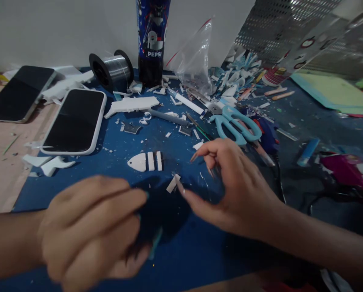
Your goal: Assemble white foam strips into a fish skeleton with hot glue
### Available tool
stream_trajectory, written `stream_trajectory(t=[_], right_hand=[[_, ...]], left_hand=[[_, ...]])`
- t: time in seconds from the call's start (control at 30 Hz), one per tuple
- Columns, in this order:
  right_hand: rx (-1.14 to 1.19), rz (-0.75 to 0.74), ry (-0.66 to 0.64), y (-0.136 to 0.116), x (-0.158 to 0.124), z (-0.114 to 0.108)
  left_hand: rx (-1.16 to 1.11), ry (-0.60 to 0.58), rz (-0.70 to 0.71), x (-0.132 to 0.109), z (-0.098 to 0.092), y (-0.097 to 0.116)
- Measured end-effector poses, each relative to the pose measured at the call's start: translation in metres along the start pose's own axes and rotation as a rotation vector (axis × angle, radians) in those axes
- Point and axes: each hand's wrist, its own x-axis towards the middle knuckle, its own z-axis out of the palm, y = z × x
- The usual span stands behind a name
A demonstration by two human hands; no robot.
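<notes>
My left hand (93,229) hovers low over the blue cutting mat (175,251), fingers curled together; a thin teal object (155,242) shows under them, too blurred to name. My right hand (230,186) is over the mat's middle with fingers apart, its thumb tip touching a small white foam strip (173,183). Just beyond lies a white fish-shaped foam piece (138,162) with two cut strips (155,161) beside it.
Two phones (75,121) (19,93) lie at the left. A wire spool (113,69), a Pepsi bottle (151,40) and a plastic bag (195,61) stand at the back. Teal scissors (234,123), a craft knife (166,117) and foam scraps litter the mat.
</notes>
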Motion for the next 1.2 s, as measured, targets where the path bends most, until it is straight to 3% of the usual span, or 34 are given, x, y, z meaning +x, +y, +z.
stream_trajectory(t=[0.07, 0.13, 0.27, 0.43, 0.57, 0.9, 1.2], right_hand=[[0.006, 0.057, 0.014, -0.007, -0.012, 0.005], [0.022, 0.097, -0.013, -0.011, -0.021, 0.011], [0.033, 0.104, -0.078, -0.012, -0.024, 0.017], [0.054, 0.077, -0.098, -0.010, -0.020, 0.018], [0.087, 0.077, -0.079, -0.009, -0.021, 0.021], [0.128, 0.082, -0.118, -0.005, -0.019, 0.022], [0.134, -0.016, -0.148, -0.001, -0.007, 0.019]], left_hand=[[0.148, 0.145, 0.051, 0.011, -0.003, -0.009], [0.221, 0.128, -0.021, 0.025, -0.003, -0.018], [0.127, 0.004, -0.153, 0.044, 0.003, -0.029], [-0.018, -0.114, -0.290, 0.047, 0.006, -0.031], [-0.111, -0.138, -0.355, 0.048, 0.003, -0.033], [-0.118, -0.115, -0.337, 0.048, 0.005, -0.038], [-0.126, -0.086, -0.325, 0.047, 0.006, -0.038]])
